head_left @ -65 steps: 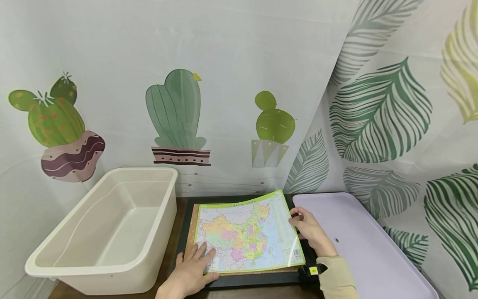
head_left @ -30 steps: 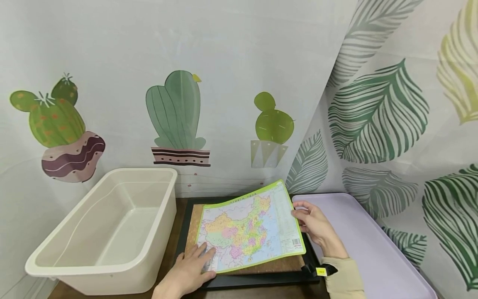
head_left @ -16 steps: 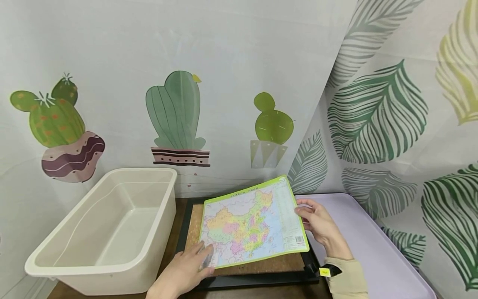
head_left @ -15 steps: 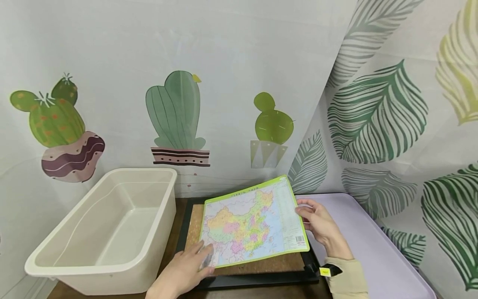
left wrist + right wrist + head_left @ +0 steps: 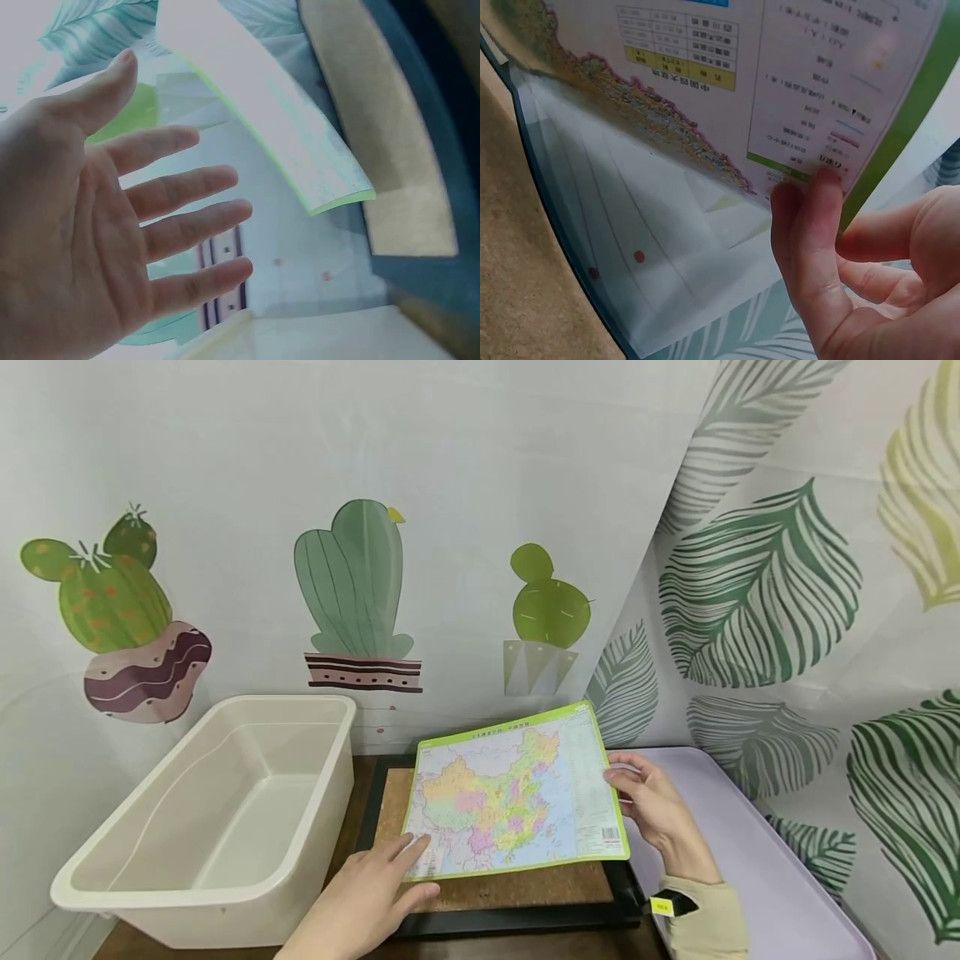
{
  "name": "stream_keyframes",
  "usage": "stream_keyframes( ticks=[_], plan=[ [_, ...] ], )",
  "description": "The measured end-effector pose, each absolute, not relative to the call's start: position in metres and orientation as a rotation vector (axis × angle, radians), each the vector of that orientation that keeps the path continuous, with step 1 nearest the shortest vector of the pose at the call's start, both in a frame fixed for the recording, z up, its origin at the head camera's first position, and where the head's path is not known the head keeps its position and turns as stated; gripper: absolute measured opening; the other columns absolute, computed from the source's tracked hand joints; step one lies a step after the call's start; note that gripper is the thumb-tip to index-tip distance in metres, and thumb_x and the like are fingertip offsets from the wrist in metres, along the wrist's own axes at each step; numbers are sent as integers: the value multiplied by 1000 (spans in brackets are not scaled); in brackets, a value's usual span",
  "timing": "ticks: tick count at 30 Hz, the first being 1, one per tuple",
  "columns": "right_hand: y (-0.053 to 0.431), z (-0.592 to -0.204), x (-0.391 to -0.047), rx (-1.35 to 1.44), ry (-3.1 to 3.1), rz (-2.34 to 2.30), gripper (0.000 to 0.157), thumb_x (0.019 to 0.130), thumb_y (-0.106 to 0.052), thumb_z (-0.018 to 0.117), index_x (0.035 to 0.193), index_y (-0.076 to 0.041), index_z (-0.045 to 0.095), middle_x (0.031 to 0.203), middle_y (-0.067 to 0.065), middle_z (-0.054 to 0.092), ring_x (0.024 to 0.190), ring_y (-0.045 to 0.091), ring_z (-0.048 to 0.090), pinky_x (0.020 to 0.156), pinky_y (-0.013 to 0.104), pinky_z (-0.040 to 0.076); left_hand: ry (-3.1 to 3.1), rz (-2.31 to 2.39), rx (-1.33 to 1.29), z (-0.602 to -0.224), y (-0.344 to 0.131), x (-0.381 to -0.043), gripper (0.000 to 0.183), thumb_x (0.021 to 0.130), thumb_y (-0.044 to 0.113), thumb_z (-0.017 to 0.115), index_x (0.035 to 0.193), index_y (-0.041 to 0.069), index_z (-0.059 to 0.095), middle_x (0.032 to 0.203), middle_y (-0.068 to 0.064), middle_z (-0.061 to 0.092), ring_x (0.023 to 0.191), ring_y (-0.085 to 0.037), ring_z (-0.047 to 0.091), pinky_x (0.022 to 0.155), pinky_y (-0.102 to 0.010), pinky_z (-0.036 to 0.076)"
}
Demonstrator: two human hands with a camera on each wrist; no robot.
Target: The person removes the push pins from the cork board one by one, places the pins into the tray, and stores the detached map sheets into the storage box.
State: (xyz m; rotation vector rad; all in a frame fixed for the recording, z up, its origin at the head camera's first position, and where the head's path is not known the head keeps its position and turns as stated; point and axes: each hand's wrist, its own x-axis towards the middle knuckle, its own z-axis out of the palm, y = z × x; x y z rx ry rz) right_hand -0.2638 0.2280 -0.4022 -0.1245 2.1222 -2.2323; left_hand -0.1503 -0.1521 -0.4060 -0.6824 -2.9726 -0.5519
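Observation:
A China map sheet with a green border [image 5: 495,793] is tilted above a black-framed cork board [image 5: 525,889], its right side raised. My right hand [image 5: 656,810] pinches the sheet's right edge between thumb and fingers; in the right wrist view, fingertips lie on the printed underside [image 5: 682,52]. My left hand [image 5: 367,893] is near the sheet's lower left corner, which it overlaps in the head view. Seen from the left wrist, that hand [image 5: 112,225] has spread, straight fingers holding nothing, and the sheet [image 5: 262,97] hangs apart from them.
A deep cream plastic bin [image 5: 311,827] stands left of the board. On the right lies a lilac tray [image 5: 720,835], partly behind my right forearm. A printed curtain [image 5: 465,527] with cacti and leaves rises close behind the dark table [image 5: 480,947].
My right hand has lifted the sheet's right side and drawn it up and rightward, uncovering more cork. My left hand, earlier resting on the sheet's lower left corner, has come off it.

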Motion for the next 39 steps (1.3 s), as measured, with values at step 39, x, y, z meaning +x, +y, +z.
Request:
stream_keyframes(
  ticks=[39],
  plan=[
    [219,-374,-240,-333,1755,-2505,16,100,-2,54,115,-5,51,93,6,73,76,15,70,58,26,56,-2688,-346,-261,-349,-299,-107,27,82,45,77,98,25,73,102,3,69,81,-26,68,60,-53,50]
  ],
)
